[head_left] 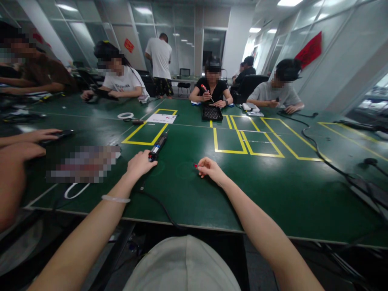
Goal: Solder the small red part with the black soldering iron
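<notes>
My left hand is closed around the near end of a black electric screwdriver with a blue band. The tool lies slantwise over the green table, its thin tip pointing away from me. To the right, my right hand pinches a small red piece between thumb and fingertips, just above the tabletop. The piece is too small to make out its kind. A black cable runs from near my left wrist over the table's front edge.
Yellow tape outlines mark the green table. A white paper and a white tape roll lie beyond the screwdriver. Across sits a co-worker behind a black tray. Black cables cross the right side. Another person's hand is at left.
</notes>
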